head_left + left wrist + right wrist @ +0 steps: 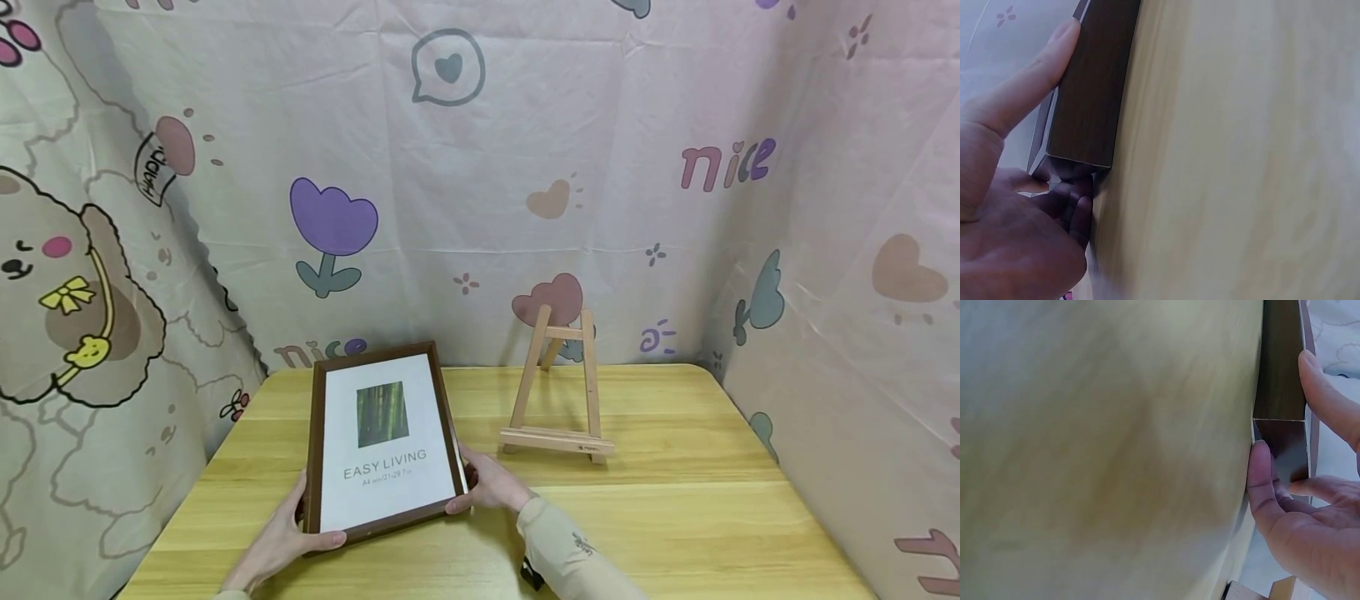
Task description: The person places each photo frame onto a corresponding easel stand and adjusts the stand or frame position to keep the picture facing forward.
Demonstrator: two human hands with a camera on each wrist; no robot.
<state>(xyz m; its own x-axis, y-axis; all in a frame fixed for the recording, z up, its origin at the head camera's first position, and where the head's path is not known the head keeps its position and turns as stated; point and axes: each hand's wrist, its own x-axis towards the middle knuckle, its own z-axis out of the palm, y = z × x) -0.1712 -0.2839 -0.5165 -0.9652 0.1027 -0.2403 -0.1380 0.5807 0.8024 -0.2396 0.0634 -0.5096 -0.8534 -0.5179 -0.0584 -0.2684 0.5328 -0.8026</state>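
A brown picture frame (385,442) with a white "EASY LIVING" insert and a small green print is at the left of the table, turned a little askew. My left hand (281,529) grips its lower left corner, thumb on the front edge. At the lower right corner, my right hand (491,483) holds the side, its thumb on the front too. Both wrist views show the frame's dark lower edge (1088,94) close to the tabletop, with fingers (1262,481) curled round the corner. Whether that edge touches the wood, I cannot tell.
A small wooden easel (558,437) stands on the table to the right of the picture frame. The light wood table (675,508) meets printed cloth (480,167) at the back and sides. Pale wooden pieces (1244,592) show low in the right wrist view.
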